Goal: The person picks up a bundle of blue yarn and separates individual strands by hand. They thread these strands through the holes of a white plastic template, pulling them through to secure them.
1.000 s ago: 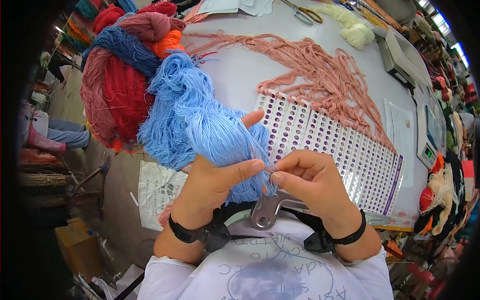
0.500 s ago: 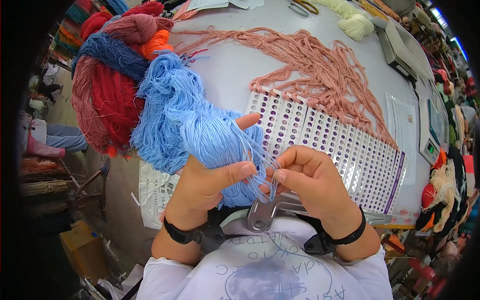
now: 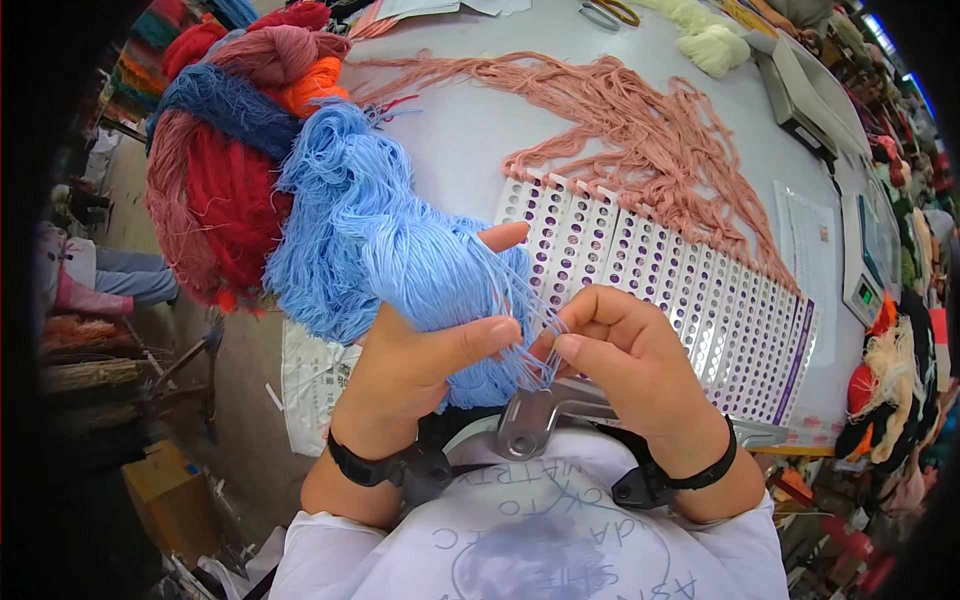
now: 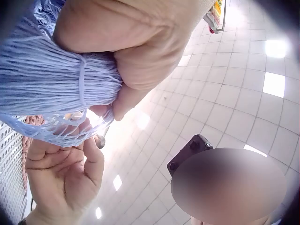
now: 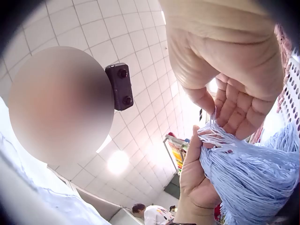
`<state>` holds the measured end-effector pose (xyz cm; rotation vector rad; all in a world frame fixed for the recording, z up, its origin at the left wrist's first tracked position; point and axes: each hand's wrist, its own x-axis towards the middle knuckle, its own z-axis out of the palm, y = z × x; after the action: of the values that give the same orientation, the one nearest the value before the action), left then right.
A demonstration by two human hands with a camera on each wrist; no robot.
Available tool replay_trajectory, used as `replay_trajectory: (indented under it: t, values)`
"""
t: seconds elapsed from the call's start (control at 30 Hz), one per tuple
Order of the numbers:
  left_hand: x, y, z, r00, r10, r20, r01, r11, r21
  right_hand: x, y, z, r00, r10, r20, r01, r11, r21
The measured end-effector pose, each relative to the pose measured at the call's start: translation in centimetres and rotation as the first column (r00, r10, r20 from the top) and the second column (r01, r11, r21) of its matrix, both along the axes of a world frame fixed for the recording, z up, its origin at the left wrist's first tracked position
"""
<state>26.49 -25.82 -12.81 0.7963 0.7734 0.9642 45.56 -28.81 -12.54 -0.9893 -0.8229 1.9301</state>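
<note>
A thick skein of light blue yarn (image 3: 420, 255) hangs from the pile at the left toward me, its near end in my left hand (image 3: 400, 365). That thumb lies across the top of the skein, with a fingertip showing beyond its far side. My right hand (image 3: 635, 370) pinches several loose strands at the skein's end between thumb and index finger, and they stretch a short way between the hands. In the left wrist view a cross thread (image 4: 82, 79) runs over the blue yarn. The right wrist view shows thin strands (image 5: 213, 122) rising to my right fingertips.
Salmon-pink yarn (image 3: 640, 120) spreads over the table, looped along the edge of a white perforated card (image 3: 618, 235). Red, dark blue and orange skeins (image 3: 235, 110) are heaped at left. Scissors (image 3: 605, 14), cream yarn (image 3: 715, 50) and a scale (image 3: 862, 255) stand farther off.
My right hand has drawn slightly away from the left thumb, and more loose strands fan out between the hands. The head view has shifted slightly. My left hand keeps its hold on the skein.
</note>
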Motion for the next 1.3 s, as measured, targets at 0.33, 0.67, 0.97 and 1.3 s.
replay_trajectory:
  t: [0.33, 0.67, 0.97, 1.3]
  values:
    - [0.4, -0.3, -0.1, 0.992, 0.033, -0.125, -0.024, 0.997, 0.075, -0.6, -0.2, 0.8, 0.995, 0.069, 0.069, -0.067, 0.997, -0.038]
    - [0.4, -0.4, -0.1, 0.99, 0.006, -0.139, -0.001, 1.0, 0.03, -0.5, -0.3, 0.0, 1.0, 0.019, 0.002, -0.019, 0.999, -0.032]
    - [1.0, -0.4, 0.2, 0.978, 0.069, -0.195, -0.041, 0.989, 0.145, -1.1, -0.1, 0.5, 0.994, 0.041, 0.099, -0.033, 0.996, -0.077]
    - [0.3, -0.3, 0.1, 0.996, -0.045, -0.083, 0.051, 0.996, 0.075, -0.7, -0.3, 0.2, 0.998, 0.005, 0.067, -0.004, 1.0, -0.026]
